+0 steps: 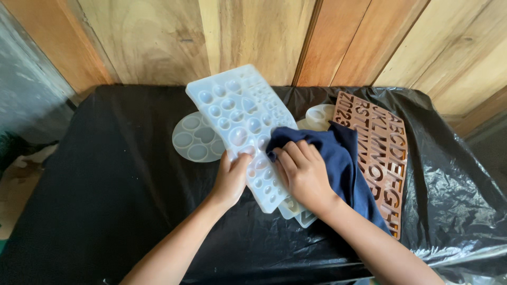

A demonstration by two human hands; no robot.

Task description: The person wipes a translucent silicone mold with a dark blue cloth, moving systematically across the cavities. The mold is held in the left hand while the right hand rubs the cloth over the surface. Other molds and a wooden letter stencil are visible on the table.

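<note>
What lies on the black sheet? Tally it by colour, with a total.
Translucent white silicone moulds: at least 4, some stacked
Brown rectangular silicone letter mould: 1
Navy blue cloth: 1
Total: at least 6

A surface (105, 174) covered in crinkled black plastic sheeting fills most of the view and serves as the landmark here. Directly behind it rises a wall of upright wooden planks (253, 37), their tones running from pale blond to warm reddish brown, with visible grain and a few dark seams between boards. To the left of the surface stands a grey, rough-looking wall face (26, 100), and below that, at the surface's left edge, a patch of brownish floor (16, 195) with pale scraps on it shows. Soft daylight falls evenly, raising glossy highlights on the sheeting's wrinkles along the surface's right side.
</note>
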